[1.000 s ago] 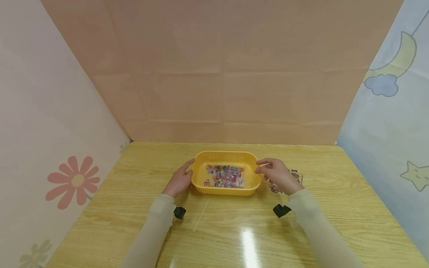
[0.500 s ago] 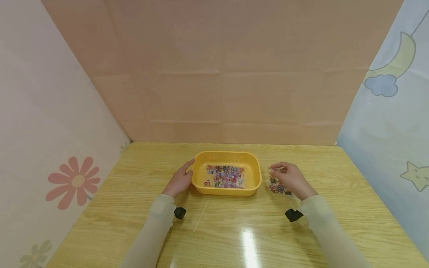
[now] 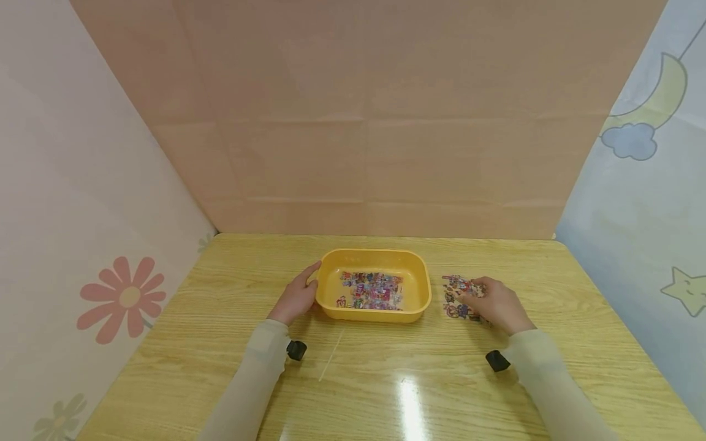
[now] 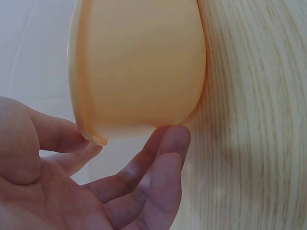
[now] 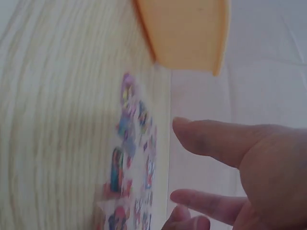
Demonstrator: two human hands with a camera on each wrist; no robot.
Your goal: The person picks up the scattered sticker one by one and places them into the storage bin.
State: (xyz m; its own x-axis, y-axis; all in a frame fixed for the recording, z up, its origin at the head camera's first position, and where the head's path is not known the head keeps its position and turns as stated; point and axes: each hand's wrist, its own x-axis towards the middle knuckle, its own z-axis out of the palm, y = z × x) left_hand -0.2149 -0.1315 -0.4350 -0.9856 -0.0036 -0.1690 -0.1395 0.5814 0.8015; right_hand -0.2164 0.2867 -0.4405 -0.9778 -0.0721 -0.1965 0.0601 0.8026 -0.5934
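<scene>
A yellow plastic basin [image 3: 372, 315] stands on the wooden table, with clear sticker sheets [image 3: 380, 291] printed with colourful cartoon figures lying on its floor. My left hand [image 3: 295, 300] holds the basin's left end. In the left wrist view, the thumb is at the rim and curled fingers [image 4: 175, 143] touch lower on the wall. Right of the basin, a small clear sticker sheet [image 3: 455, 306] lies on the table, partly covered by my right hand [image 3: 499, 305]. The right wrist view shows its thumb and fingers [image 5: 206, 203] apart, hovering close over the stickers with nothing between them.
A pale brown paper-covered wall [image 3: 358, 153] rises behind the table [image 3: 265, 257]. White printed panels with a flower [image 3: 129, 297] and a star [image 3: 686, 291] flank it left and right. A black wrist strap piece [image 3: 498, 361] juts from the right cuff.
My right hand has moved right, away from the basin's right rim, to over the small sticker sheet, and the sticker piece in its fingertips is down on the table. My left hand stays put.
</scene>
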